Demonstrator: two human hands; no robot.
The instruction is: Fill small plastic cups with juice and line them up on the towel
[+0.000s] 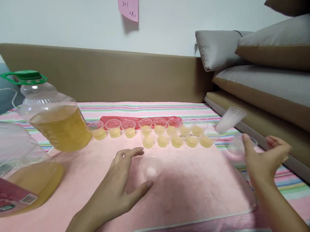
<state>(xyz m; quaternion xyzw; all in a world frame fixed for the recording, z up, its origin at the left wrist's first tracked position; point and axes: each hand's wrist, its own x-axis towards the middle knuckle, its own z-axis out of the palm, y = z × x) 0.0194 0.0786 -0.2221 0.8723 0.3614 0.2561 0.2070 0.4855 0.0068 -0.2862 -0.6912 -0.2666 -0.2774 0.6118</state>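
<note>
My left hand is open, with its thumb and fingers curved beside a small clear plastic cup. Something whitish shows at the bottom of that cup. On the right, my right hand is also open, thumb apart from its bent fingers. Just behind its thumb lies a clear plastic cup; whether they touch I cannot tell. A stack of nested clear cups leans farther back. Several small cups of yellow liquid stand in two rows beyond my hands.
Two large clear jugs of yellow liquid, a green-capped jug and a nearer jug, stand at left. A red plastic packet lies behind the cups. Stacked cushions border the right side. A pink cloth covers the surface.
</note>
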